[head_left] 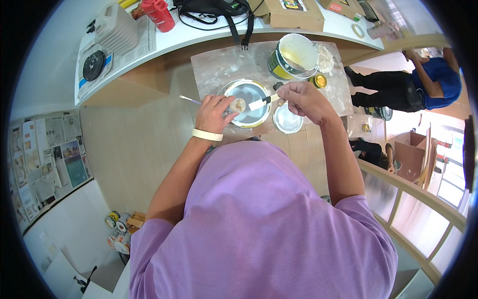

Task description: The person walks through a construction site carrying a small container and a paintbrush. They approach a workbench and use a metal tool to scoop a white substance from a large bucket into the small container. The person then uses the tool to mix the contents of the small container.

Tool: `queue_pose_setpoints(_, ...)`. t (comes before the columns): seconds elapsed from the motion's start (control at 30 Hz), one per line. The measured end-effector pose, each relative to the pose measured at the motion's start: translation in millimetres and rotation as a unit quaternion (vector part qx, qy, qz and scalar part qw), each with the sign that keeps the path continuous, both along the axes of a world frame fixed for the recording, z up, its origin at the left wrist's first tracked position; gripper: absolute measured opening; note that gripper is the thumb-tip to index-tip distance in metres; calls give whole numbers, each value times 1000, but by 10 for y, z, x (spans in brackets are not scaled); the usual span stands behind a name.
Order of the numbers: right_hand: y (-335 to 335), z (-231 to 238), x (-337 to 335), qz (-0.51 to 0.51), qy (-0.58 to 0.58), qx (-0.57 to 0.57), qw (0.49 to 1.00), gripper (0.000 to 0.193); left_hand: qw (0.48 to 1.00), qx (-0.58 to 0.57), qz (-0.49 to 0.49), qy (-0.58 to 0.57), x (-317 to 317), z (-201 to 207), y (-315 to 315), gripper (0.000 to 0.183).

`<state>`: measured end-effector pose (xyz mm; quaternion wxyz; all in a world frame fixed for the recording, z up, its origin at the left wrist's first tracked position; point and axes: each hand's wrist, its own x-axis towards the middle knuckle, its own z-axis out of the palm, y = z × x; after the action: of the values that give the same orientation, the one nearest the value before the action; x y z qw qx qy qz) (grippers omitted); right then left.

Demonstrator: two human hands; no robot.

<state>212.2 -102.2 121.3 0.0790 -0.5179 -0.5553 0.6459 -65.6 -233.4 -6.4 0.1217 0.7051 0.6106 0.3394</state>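
Observation:
My left hand point(211, 113) is closed around a small jar point(237, 105) with pale residue inside, tilted toward me. A thin stick with a white tip point(189, 99) juts out to the left of this hand; whether I grip it is hidden. In my right hand point(304, 99) is a small spatula with a flat white blade point(257, 104) and a dark, pale-edged handle, pinched between the fingers. Both hands hover over an open bucket of grey-blue paint point(249, 93). A round white lid point(288, 119) lies beside the bucket, below my right hand.
Beyond stands a larger bucket point(293, 57) with a pale coating inside, next to a yellow-lidded jar point(318, 81) and white powder point(325, 59), on plastic sheeting point(214, 70). A white counter point(169, 47) holds a jug, bag and boxes. A person in blue point(433, 82) stands at right.

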Motion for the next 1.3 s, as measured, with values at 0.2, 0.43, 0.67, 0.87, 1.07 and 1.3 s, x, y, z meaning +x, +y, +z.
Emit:
queue_pose_setpoints(0.2, -187, 60, -214, -2, -4, 113, 994, 31, 997, -3, -18, -74, 72, 77, 34, 50)
queue_pose_setpoints(0.43, -343, 121, -397, 71, -72, 259, 961, 27, 994, -21, -12, -103, 37, 113, -2, 50)
queue_pose_setpoints(0.67, -495, 142, -540, 106, -63, 373, 920, 19, 994, -15, -6, -109, -1, 112, -13, 50)
queue_pose_setpoints(0.87, -502, 159, -572, 123, -76, 399, 905, 20, 994, -16, 5, -110, -26, 89, 0, 51)
queue_pose_setpoints(1.07, -484, 166, -598, 116, -66, 410, 902, 18, 994, -19, 2, -111, -44, 116, 45, 51)
queue_pose_setpoints(1.3, -415, 89, -603, 104, -47, 424, 898, 17, 995, -8, 5, -104, -63, 117, 90, 51)
